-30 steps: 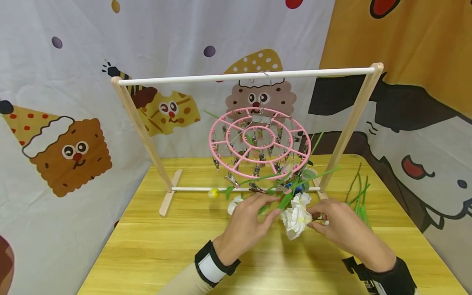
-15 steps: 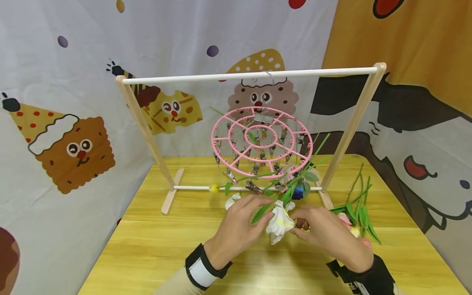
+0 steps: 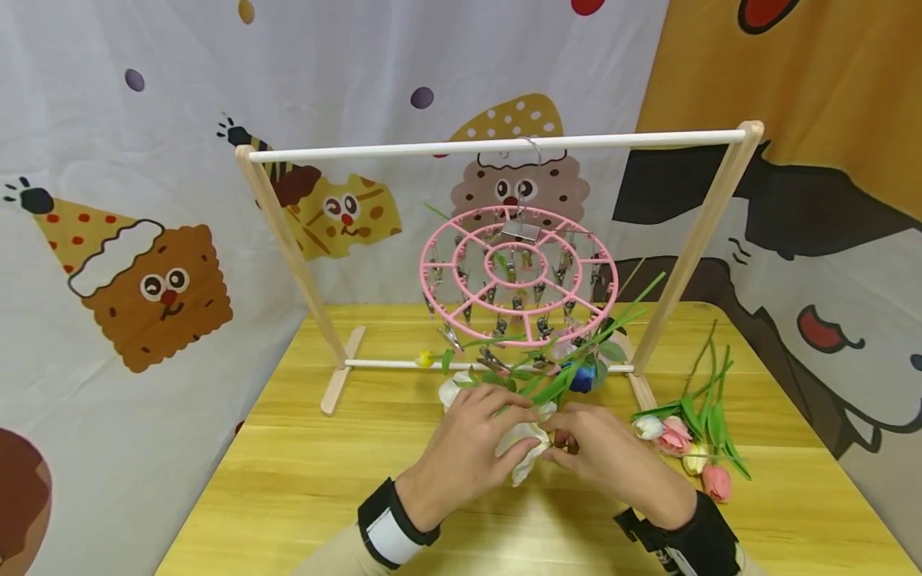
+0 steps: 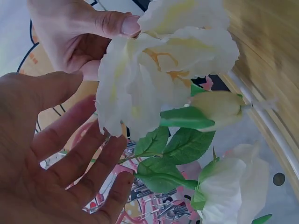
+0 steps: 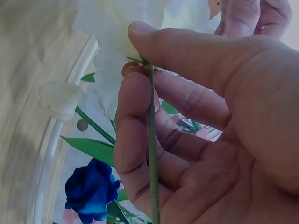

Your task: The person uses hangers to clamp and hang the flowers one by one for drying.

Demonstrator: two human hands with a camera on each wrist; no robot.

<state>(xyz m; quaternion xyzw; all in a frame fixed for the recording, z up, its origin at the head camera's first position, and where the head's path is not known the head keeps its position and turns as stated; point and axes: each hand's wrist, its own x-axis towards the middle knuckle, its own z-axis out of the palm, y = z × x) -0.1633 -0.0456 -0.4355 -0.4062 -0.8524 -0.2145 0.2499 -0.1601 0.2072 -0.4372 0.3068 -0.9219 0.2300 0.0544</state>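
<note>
My right hand (image 3: 605, 452) pinches a large white artificial flower (image 4: 163, 60) right under its bloom, and the green stem (image 5: 153, 140) runs down across the fingers. My left hand (image 3: 468, 440) is beside the bloom with loosely spread fingers, fingertips right at the petals in the left wrist view. Above and behind both hands hangs a round pink clip hanger (image 3: 529, 343) with metal clips. Several flowers hang low on its near side: a blue rose (image 5: 92, 190), a white rose (image 4: 233, 186) and a pale tulip (image 4: 219, 109). In the head view, the hands partly hide the held bloom.
A wooden rack with a white top bar (image 3: 403, 150) carries the hanger; its lower bar (image 3: 382, 364) crosses close behind the hands. Loose pink tulips (image 3: 675, 436) and pale ones lie on the wooden table (image 3: 288, 480) at the right. A printed curtain (image 3: 360, 72) stands behind.
The right hand has moved left with the white flower, bringing the bloom up to the left hand. The tulips at the right, formerly partly covered, now show fully.
</note>
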